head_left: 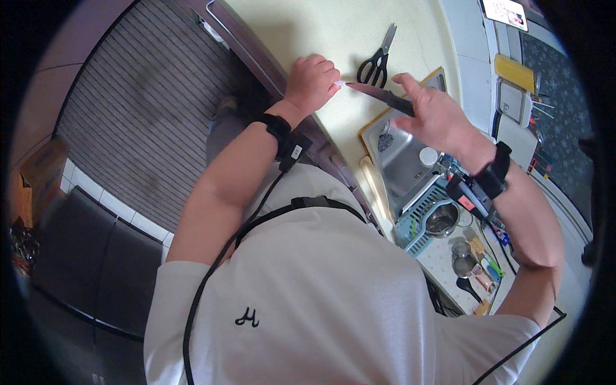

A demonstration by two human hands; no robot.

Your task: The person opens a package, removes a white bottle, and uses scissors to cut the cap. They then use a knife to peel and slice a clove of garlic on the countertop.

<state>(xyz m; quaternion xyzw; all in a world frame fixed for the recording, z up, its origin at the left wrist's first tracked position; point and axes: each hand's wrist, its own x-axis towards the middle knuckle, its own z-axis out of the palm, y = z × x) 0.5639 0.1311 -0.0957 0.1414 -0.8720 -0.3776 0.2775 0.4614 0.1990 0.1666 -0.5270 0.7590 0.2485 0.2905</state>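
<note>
My left hand (312, 83) is closed above the pale counter, with a small white piece (341, 83) showing at its fingertips. What kind of thing that piece is, I cannot make out. My right hand (443, 119) grips the dark handle of a knife (371, 92). The blade points left, and its tip is at or very near the white piece; whether they touch is unclear. Just beyond the blade lies a pair of black-handled scissors (378, 61), its blades pointing away from me.
A steel sink (404, 170) is set into the counter (289, 25) below my right hand. Nearer on the right stand a blue dish rack (417, 224) with a metal bowl (443, 219), glass jars (463, 256) and a black ladle (470, 290). A yellow board (514, 74) leans by the window.
</note>
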